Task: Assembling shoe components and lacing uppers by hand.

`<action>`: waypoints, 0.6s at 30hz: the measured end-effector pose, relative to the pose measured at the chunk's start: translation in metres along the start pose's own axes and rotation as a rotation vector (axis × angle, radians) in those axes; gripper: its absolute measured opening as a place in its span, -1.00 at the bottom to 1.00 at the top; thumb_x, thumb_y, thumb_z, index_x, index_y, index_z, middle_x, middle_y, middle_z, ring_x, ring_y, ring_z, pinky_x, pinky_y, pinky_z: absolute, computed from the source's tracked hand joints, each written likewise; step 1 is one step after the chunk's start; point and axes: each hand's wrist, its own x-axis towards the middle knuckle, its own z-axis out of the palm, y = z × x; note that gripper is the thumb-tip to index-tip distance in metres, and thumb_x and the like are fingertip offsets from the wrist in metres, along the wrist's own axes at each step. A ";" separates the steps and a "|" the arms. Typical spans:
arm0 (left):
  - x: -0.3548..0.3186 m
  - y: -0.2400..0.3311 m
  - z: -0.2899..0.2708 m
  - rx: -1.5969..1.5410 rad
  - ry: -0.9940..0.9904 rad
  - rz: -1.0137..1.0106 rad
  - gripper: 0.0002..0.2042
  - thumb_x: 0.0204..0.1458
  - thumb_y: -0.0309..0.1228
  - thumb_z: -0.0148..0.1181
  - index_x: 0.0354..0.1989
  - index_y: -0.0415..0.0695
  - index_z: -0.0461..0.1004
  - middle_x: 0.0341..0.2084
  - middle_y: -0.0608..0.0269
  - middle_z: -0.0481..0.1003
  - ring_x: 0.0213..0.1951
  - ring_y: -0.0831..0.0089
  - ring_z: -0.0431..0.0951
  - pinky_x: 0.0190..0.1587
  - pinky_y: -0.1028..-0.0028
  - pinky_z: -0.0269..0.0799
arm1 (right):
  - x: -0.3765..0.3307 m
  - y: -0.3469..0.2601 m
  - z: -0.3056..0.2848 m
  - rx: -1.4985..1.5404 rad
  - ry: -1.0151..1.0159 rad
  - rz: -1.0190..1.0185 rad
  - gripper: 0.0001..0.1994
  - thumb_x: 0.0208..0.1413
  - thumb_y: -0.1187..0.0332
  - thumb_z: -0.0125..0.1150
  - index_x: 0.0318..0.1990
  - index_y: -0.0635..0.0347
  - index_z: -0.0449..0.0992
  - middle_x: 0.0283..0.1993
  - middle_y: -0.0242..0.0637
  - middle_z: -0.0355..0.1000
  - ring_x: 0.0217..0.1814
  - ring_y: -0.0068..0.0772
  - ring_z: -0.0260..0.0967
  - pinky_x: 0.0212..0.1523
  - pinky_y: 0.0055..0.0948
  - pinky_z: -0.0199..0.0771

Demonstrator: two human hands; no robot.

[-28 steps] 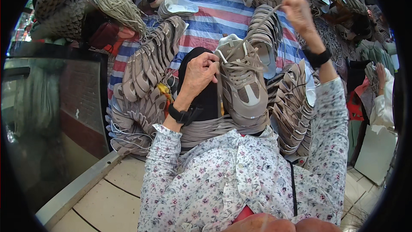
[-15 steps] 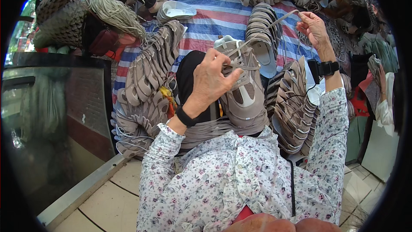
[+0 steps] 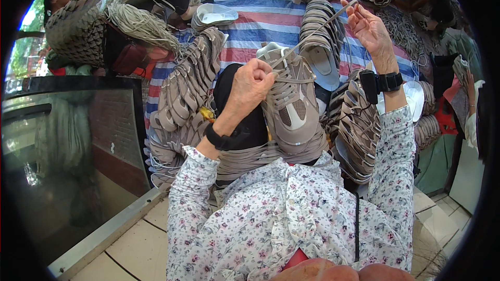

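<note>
Taupe mesh-toed shoe (image 3: 292, 108); flat, ribbony lace (image 3: 318, 30) pinched by curled left fingers (image 3: 261, 69) and right fingers (image 3: 357, 16), latter partly spread.

Fisheye view in soft, fairly even light, with black vignetting and distortion at the rim; brightness washes out the upper left; hazy reflections veil the dark glass panel (image 3: 78, 151); the upper right is dim; left hand (image 3: 247, 88) and right hand (image 3: 371, 34) fairly sharp
</note>
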 end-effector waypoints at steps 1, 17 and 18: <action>0.000 -0.001 -0.006 0.150 -0.006 0.124 -0.84 0.11 -0.50 0.23 -0.21 -0.28 0.42 -0.64 0.44 0.43 -0.64 0.76 0.34 -0.59 0.69 0.19 | 0.000 0.001 0.005 -0.006 0.078 -0.070 -0.79 0.33 0.37 0.03 -0.13 0.40 0.44 -0.10 -0.09 0.50 -0.13 -0.35 0.51 -0.10 -0.51 0.61; 0.000 -0.012 -0.036 0.818 0.014 0.686 -0.86 0.05 -0.45 0.27 -0.25 -0.23 0.55 -0.57 0.17 0.51 -0.56 0.25 0.51 -0.50 0.39 0.38 | 0.006 -0.041 -0.006 -0.398 0.087 -0.255 -0.87 0.29 0.43 0.10 -0.28 0.32 0.42 -0.32 -0.25 0.36 -0.26 -0.41 0.35 -0.12 -0.40 0.54; 0.003 -0.012 -0.037 0.774 0.018 0.734 -0.87 0.10 -0.43 0.24 -0.27 -0.23 0.56 -0.57 0.23 0.52 -0.61 0.36 0.49 -0.53 0.46 0.35 | 0.006 -0.043 -0.008 -0.400 0.090 -0.256 -0.87 0.29 0.43 0.10 -0.28 0.32 0.42 -0.32 -0.25 0.36 -0.26 -0.41 0.35 -0.12 -0.40 0.54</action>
